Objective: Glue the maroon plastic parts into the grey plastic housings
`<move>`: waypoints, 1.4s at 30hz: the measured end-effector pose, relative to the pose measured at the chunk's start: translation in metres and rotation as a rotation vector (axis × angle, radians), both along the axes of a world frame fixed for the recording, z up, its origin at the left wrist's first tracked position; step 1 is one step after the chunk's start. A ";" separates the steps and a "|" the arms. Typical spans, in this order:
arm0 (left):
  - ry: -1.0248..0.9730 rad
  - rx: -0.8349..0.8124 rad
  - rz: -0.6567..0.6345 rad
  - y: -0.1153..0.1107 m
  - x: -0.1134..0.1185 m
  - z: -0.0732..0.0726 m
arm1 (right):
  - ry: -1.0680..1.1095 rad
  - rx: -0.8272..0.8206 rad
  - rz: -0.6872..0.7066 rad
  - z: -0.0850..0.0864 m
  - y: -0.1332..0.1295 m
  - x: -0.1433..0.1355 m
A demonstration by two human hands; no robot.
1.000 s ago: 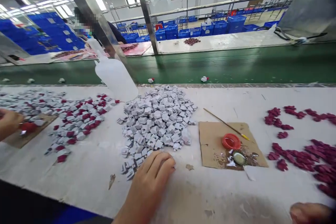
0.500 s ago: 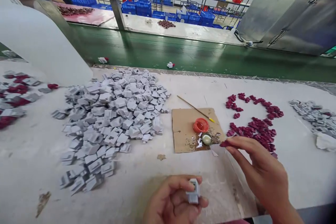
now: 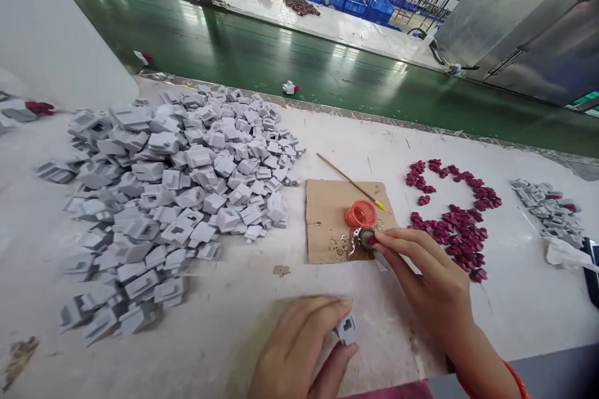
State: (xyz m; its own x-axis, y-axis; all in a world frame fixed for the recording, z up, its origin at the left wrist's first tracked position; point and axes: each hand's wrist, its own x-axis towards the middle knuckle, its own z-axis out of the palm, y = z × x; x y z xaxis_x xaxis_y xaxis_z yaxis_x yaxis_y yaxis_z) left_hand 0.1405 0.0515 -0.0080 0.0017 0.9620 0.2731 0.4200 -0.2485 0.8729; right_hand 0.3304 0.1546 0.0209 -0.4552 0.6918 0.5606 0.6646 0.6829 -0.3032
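My left hand (image 3: 304, 343) pinches a small grey plastic part (image 3: 347, 328) with a square hole, low over the front of the table. My right hand (image 3: 425, 274) has thumb and fingertips closed on a small dark red plastic piece (image 3: 373, 240), mostly hidden by the fingers. That piece is at a bottle cap (image 3: 366, 240) on a cardboard square (image 3: 322, 199); whether it touches the cap's contents I cannot tell. Just behind the cap stands a small red cup (image 3: 360, 214) of liquid. Wet drops lie on the cardboard around it.
A big heap of grey parts (image 3: 187, 181) covers the left. Dark red pieces (image 3: 463, 237) lie scattered at the right, with more grey parts (image 3: 545, 206) beyond. A thin yellow-tipped stick (image 3: 350, 181) touches the cardboard. A green conveyor belt (image 3: 234, 43) runs behind.
My right hand has moved left with the red piece, from beside the cardboard to the bottle cap. My left hand has turned the grey part in its fingers. The view has shifted and tilted.
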 end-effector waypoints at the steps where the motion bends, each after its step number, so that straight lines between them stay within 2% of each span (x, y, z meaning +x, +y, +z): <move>1: 0.041 0.017 0.023 0.000 0.001 -0.001 | 0.008 0.007 -0.007 0.002 -0.002 0.000; 4: 0.135 0.045 0.083 -0.001 0.005 -0.002 | 0.095 -0.017 -0.025 0.010 -0.017 -0.002; 7: 0.189 0.097 0.100 0.000 0.006 -0.001 | 0.273 -0.158 0.009 0.013 -0.040 -0.010; 11: 0.220 0.099 0.074 0.002 0.003 -0.001 | 0.437 -0.327 0.059 0.002 -0.068 -0.023; 14: 0.204 0.092 0.000 0.002 0.000 -0.003 | 0.435 -0.383 0.053 -0.008 -0.078 -0.026; 17: 0.195 0.067 -0.009 0.002 -0.002 -0.002 | 0.398 -0.393 0.058 -0.012 -0.079 -0.025; 24: 0.187 0.046 -0.016 0.000 -0.002 -0.002 | 0.319 -0.428 0.132 -0.010 -0.074 -0.021; 30: 0.190 0.044 -0.007 0.002 -0.001 -0.001 | 0.183 -0.362 0.166 -0.008 -0.072 -0.018; 39: 0.231 0.072 -0.016 0.001 -0.004 -0.006 | 0.226 -0.360 0.238 0.002 -0.059 -0.033; 42: 0.229 0.030 -0.009 0.002 -0.007 -0.006 | 0.277 -0.349 0.269 0.004 -0.060 -0.032</move>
State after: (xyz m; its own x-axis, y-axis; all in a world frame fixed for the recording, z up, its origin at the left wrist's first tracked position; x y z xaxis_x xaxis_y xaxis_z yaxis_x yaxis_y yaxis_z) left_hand 0.1339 0.0534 -0.0144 0.0752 0.9530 0.2935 0.6041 -0.2777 0.7470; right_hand 0.2981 0.0946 0.0247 -0.5098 0.7382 0.4418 0.3420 0.6451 -0.6833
